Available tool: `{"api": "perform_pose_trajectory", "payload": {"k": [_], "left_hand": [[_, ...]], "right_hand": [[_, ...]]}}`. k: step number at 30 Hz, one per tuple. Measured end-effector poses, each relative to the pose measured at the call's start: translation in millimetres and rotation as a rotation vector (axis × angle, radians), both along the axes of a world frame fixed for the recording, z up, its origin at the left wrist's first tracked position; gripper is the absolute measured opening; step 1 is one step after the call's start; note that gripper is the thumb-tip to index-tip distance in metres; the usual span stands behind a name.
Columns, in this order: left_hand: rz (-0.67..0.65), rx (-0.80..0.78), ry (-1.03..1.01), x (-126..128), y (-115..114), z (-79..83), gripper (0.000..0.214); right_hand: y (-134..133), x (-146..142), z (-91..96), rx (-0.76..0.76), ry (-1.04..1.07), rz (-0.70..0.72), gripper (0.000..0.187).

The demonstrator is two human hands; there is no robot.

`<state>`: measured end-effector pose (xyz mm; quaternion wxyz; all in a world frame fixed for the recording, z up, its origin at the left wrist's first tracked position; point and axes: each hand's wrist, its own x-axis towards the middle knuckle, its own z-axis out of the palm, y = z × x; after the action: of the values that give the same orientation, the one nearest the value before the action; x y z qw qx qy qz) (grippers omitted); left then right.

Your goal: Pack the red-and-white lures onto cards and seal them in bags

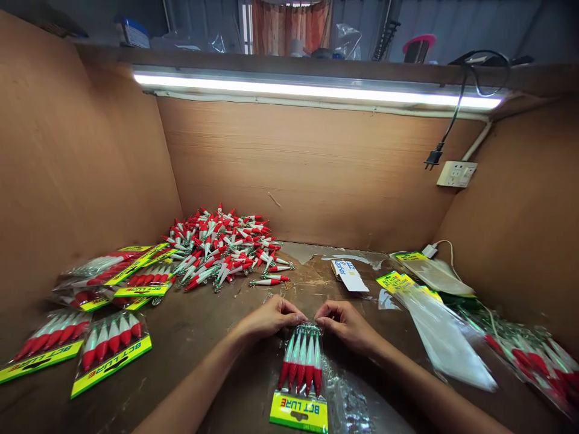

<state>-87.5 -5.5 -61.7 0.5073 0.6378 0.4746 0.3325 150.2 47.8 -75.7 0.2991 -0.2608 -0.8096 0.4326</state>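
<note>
In front of me on the bench lies a clear bag of fishing lures, red and white with a yellow-green header card toward me. My left hand pinches the left corner of the bag's far end, by the lures' hooks. At the right corner of that same end, my right hand has its thumb and fingers pressed together on the plastic. Several lures lie side by side inside, red tips toward the card. Crumpled clear plastic is just right of the bag.
A heap of loose lures is at the back left. Filled lure packs lie at the left, more packs at the far right. Flat carded bags and a white card sit right of centre. A plug hangs above.
</note>
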Motion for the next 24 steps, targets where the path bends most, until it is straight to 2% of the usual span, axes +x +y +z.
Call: {"api": "perform_pose_trajectory", "payload": {"k": [3,5,9,13,16,18,24], "left_hand": [[0.039,0.016,0.023,3,-2,-3.6,0.046],[0.070,0.036,0.046,5,-1,-8.0,0.045],[0.079,0.090,0.093,1,1,-11.5,0.039],[-0.007,0.117,0.099,-5,3,-9.8,0.033],[-0.071,0.118,0.070,-5,6,-13.8,0.062],[-0.087,0.125,0.077,-4,7,-17.8,0.072],[-0.068,0.182,0.235,-3,-3,-19.2,0.038]], "right_hand": [[-1,0,-0.3,-0.053,0.024,-0.008,0.021],[-3,0,0.8,-0.033,0.011,-0.014,0.020],[-6,-1,1.4,0.126,-0.026,-0.039,0.014],[-7,-3,-5.2,0.256,-0.054,-0.052,0.011],[-7,-2,-11.3,0.294,-0.066,-0.032,0.010],[-7,-1,-13.8,0.317,-0.075,-0.021,0.011],[-7,3,-16.4,0.426,-0.093,-0.009,0.015]]}}
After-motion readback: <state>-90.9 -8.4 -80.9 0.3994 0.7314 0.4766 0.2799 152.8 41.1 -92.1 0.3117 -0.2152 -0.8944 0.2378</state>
